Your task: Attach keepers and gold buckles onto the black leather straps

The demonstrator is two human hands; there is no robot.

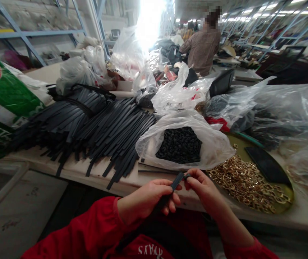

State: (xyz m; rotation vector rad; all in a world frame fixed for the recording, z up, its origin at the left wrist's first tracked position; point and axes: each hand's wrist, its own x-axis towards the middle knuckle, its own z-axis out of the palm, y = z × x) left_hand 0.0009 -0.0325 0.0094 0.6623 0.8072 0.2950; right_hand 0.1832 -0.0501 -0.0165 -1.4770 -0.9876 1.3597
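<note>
My left hand is closed around a black strap, whose end sticks up past the thumb. Close beside that end, my right hand pinches a small black loop. Whether the loop touches the strap I cannot tell. Just beyond the hands, an open plastic bag holds a heap of small black pieces. Many black straps lie in a fanned pile to the left. To the right, gold metal buckles are heaped on a round yellowish tray.
A dark flat block lies on the tray. Clear plastic bags crowd the back of the table, and a green printed sack stands at the left. Farther off, a person faces away. The table's front edge runs beneath the straps.
</note>
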